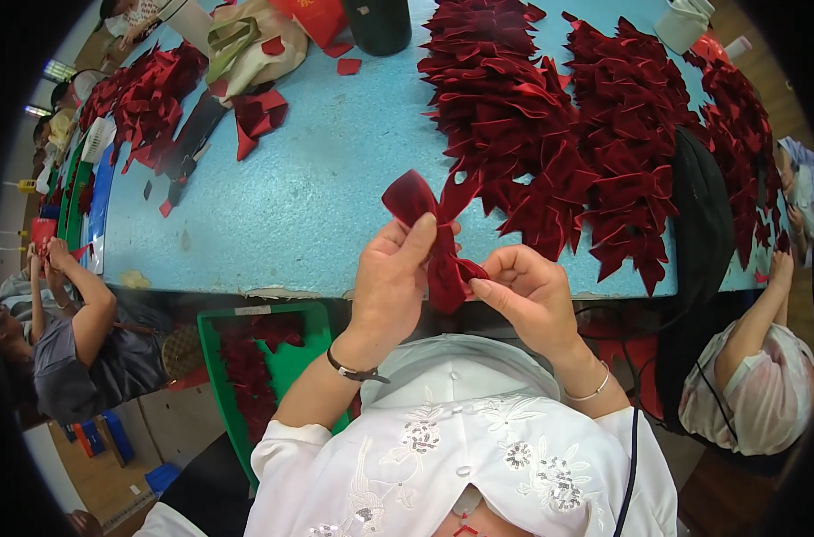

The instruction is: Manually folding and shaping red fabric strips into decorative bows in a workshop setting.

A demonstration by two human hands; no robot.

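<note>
Over the near edge of the light blue table [317, 206] I hold a dark red velvet bow [444, 259]. My left hand [394, 273] pinches its middle, thumb on the front and fingers behind. The thumb and forefinger of my right hand [525, 295] grip the lower right part of the same bow. One loop sticks out to the upper left, and a pointed tail rises at the upper right. Beyond my hands, long rows of finished-looking red bows [505, 107] lie overlapped in a thick pile, with another row [622, 152] to their right.
A green bin [212, 353] with red pieces stands below the table edge at left. A black bag [701, 210] lies right of the rows. Farther back are a cloth bag [277, 54], a dark cup [376, 27] and red scraps [259, 116]. People sit at both sides.
</note>
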